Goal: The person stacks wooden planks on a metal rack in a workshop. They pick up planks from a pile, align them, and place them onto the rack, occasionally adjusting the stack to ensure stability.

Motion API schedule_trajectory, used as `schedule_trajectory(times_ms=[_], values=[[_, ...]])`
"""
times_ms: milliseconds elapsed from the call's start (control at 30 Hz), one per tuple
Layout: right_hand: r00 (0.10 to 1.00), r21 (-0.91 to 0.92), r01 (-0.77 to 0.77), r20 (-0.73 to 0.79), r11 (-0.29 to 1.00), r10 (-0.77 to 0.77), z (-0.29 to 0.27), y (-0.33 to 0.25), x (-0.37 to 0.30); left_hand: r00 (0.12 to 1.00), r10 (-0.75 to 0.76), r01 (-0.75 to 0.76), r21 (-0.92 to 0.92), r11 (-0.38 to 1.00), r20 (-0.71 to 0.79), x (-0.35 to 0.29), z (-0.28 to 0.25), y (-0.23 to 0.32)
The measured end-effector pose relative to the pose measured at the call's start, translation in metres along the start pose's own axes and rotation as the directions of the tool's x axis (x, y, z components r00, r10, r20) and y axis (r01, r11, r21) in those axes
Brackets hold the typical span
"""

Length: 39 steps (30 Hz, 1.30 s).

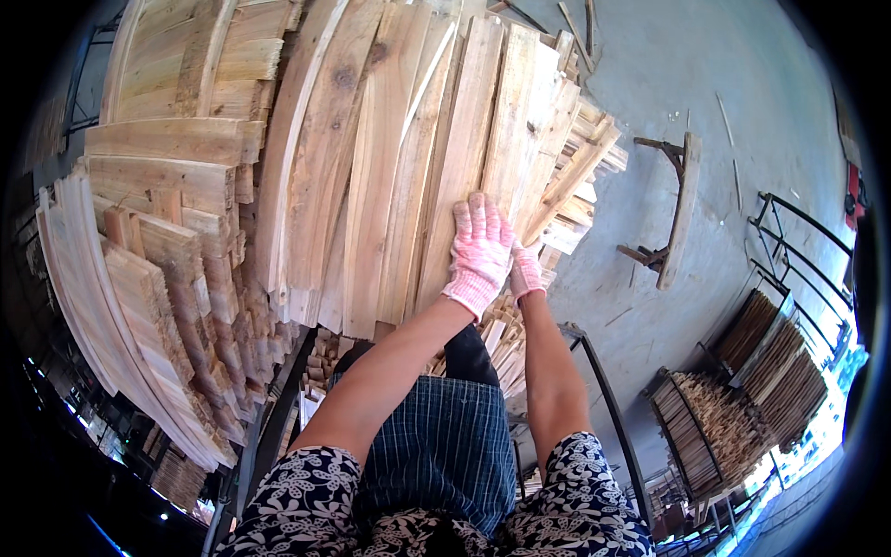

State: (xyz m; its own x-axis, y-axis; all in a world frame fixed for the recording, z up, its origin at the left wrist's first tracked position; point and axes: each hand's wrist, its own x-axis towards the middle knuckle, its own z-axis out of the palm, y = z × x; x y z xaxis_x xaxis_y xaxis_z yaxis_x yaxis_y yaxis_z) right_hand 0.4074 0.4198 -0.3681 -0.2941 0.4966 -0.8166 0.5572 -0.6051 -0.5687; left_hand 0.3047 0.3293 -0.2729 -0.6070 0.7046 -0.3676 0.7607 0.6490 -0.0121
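Pink-and-white knitted gloves cover both my hands. My left hand [480, 246] lies flat, its fingers stretched forward over the near part of a long pale wooden board [471, 121]. Its fingertips reach the seam with the neighbouring board [512, 102] on the right. Close against it, my right hand [527, 270] is at the right edge of the near board ends. Most of its fingers are hidden, so its grip cannot be made out. Several more long boards [376, 176] lie side by side on the pile to the left, some with bark-coloured edges and knots.
Tall stacks of short boards [181, 223] stand at the left. A wooden trestle [682, 212] is on the grey floor [640, 325] to the right. Black metal racks [804, 246] and a crate of thin wood strips [710, 422] stand farther right. A dark metal bar [613, 413] runs beside my right arm.
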Motion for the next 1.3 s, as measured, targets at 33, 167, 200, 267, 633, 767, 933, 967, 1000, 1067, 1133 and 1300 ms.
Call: schedule_trajectory(times_ms=[33, 167, 200, 267, 633, 767, 933, 967, 1000, 1067, 1133, 1300], values=[[1.000, 0.006, -0.005, 0.023, 1.000, 0.005, -0.007, -0.003, 0.004, 0.998, 0.016, -0.013, 0.063, 0.998, -0.056, 0.004, 0.014, 0.005], [0.996, 0.130, 0.023, -0.084, 0.991, -0.012, -0.004, -0.016, -0.013, 0.987, 0.136, -0.144, -0.087, 0.986, -0.086, 0.022, 0.007, 0.002], [1.000, 0.234, 0.009, -0.030, 0.972, -0.002, -0.005, -0.013, -0.019, 0.982, 0.176, -0.187, -0.187, 0.964, -0.072, 0.022, -0.007, -0.006], [0.995, 0.417, -0.030, 0.094, 0.909, -0.010, 0.001, -0.027, -0.033, 0.975, 0.091, -0.172, -0.426, 0.888, -0.205, 0.018, -0.010, -0.019], [0.934, 0.623, -0.291, 0.350, 0.726, 0.075, 0.004, 0.017, -0.018, 0.951, -0.112, -0.089, -0.601, 0.794, -0.289, 0.024, -0.011, -0.010], [0.947, 0.571, -0.296, 0.281, 0.766, 0.156, -0.052, 0.042, 0.002, 0.956, -0.144, -0.091, -0.727, 0.681, -0.255, 0.017, -0.026, 0.002], [0.929, 0.535, -0.336, 0.324, 0.775, 0.179, -0.083, -0.030, -0.041, 0.971, -0.224, 0.106, -0.989, 0.101, 0.082, -0.006, -0.001, 0.025], [0.935, 0.523, -0.324, 0.303, 0.788, 0.184, -0.082, -0.026, -0.037, 0.971, -0.214, 0.127, -0.988, 0.094, 0.104, -0.007, 0.003, 0.025], [0.941, 0.509, -0.313, 0.283, 0.802, 0.187, -0.082, -0.023, -0.033, 0.970, -0.206, 0.147, -0.985, 0.087, 0.126, -0.008, 0.007, 0.027], [0.954, 0.526, -0.285, 0.239, 0.801, 0.183, -0.080, -0.012, -0.030, 0.969, -0.200, 0.171, -0.980, 0.100, 0.148, -0.006, 0.008, 0.025], [0.963, 0.538, -0.255, 0.221, 0.804, 0.158, -0.076, 0.000, -0.025, 0.971, -0.171, 0.202, -0.959, 0.198, 0.169, -0.005, 0.000, 0.018], [0.942, 0.442, -0.284, 0.296, 0.851, 0.161, -0.030, -0.034, -0.056, 0.971, -0.234, 0.198, -0.369, 0.908, -0.055, -0.013, -0.041, -0.011]])
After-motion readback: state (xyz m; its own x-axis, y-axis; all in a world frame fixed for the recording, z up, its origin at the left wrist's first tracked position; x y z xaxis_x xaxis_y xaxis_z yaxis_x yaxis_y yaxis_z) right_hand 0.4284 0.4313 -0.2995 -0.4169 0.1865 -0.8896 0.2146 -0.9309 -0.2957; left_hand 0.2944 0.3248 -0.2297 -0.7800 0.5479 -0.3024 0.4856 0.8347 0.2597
